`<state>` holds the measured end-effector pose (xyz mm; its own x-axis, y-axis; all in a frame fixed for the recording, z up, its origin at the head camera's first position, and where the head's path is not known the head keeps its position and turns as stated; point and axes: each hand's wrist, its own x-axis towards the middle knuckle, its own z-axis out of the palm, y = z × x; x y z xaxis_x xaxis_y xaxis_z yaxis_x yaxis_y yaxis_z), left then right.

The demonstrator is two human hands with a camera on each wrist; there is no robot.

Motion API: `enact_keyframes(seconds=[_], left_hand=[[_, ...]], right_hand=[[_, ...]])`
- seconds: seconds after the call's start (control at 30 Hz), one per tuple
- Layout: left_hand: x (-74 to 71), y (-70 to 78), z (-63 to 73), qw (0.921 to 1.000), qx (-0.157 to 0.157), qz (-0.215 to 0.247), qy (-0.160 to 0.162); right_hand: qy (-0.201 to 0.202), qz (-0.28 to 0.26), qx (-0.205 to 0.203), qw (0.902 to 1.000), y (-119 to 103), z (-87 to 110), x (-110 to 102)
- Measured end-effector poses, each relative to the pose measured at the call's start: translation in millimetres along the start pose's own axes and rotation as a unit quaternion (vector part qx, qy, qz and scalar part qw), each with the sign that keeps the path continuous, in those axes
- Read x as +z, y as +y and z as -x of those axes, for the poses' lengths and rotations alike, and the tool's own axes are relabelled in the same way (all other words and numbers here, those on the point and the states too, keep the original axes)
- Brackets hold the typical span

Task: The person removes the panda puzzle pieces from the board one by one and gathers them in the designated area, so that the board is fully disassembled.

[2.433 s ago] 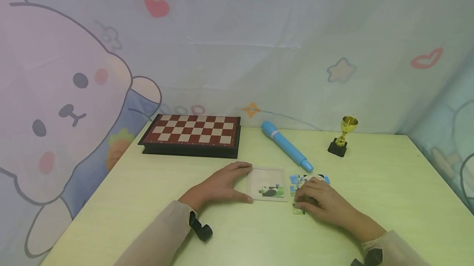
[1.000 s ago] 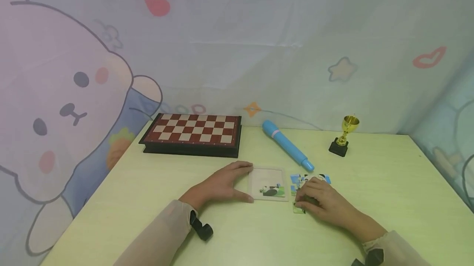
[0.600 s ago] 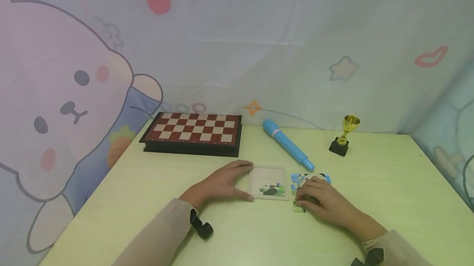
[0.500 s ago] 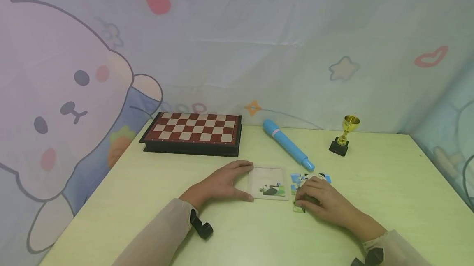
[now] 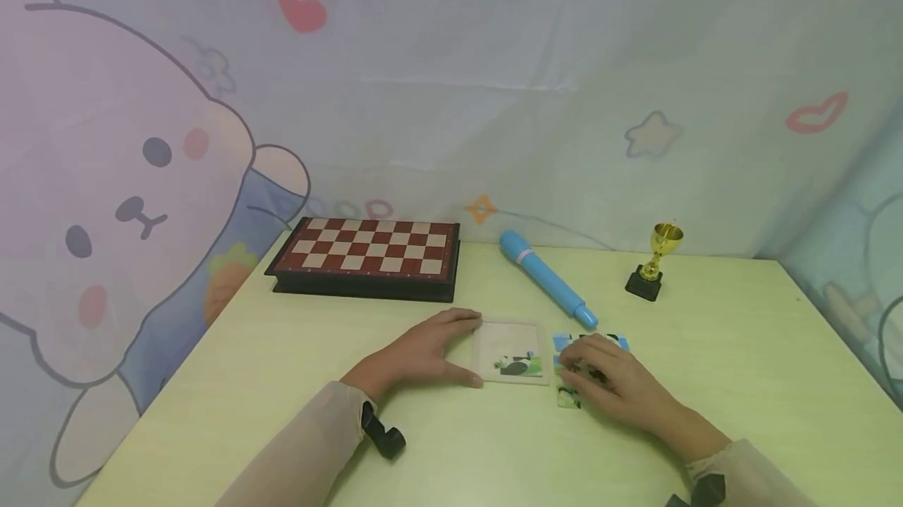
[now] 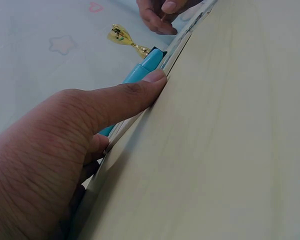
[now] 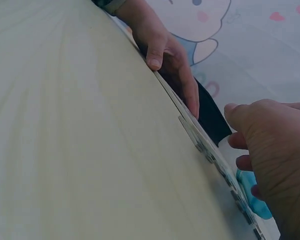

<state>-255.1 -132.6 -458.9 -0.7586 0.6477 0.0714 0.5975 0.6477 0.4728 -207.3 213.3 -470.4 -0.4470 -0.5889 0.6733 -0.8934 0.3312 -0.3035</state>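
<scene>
A square, pale puzzle tray (image 5: 511, 382) lies on the table, with joined panda-picture pieces (image 5: 520, 364) in its lower right part. Along its left side my left hand (image 5: 423, 354) is spread, thumb and fingertips touching the tray's corners. Just right of the tray lie several jigsaw pieces (image 5: 568, 397) in blue, green, black and white, partly covered by my right hand (image 5: 617, 385). In the right wrist view this right hand (image 7: 275, 145) hovers over the row of pieces (image 7: 215, 165), thumb and fingers apart, nothing seen between them.
A red-and-white chessboard box (image 5: 367, 256) stands at the back left. Behind the tray and pieces lies a thick blue pen-shaped tube (image 5: 546, 280). At the back right is a small gold trophy cup (image 5: 656, 260) on a black base. A printed cloth backdrop hangs behind the table.
My right hand has lifted slightly off the loose pieces, and its thumb and fingers have spread apart, showing more of the pieces below. My left hand and the tray stay in place.
</scene>
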Motion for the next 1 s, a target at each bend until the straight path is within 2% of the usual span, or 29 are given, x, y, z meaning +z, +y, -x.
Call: enact_keyframes(seconds=[0.23,0.67,0.77,1.0], left_hand=[[0.5,-0.6,0.7,1.0,-0.001,0.008,0.001],[1.1,-1.6,-0.8,0.9999,0.009,0.001,0.006],[1.2,-1.7,-0.3,0.9999,0.009,0.0,0.005],[-1.2,0.0,0.7,0.9999,0.006,0.01,0.001]], right_hand=[[0.01,0.052,0.004,0.9986,1,-14.0,13],[-0.005,0.058,-0.011,0.9982,4,-42.8,26],[-0.027,0.042,-0.001,0.9988,6,-48.4,30],[-0.105,0.023,0.066,0.992,3,-59.4,43]])
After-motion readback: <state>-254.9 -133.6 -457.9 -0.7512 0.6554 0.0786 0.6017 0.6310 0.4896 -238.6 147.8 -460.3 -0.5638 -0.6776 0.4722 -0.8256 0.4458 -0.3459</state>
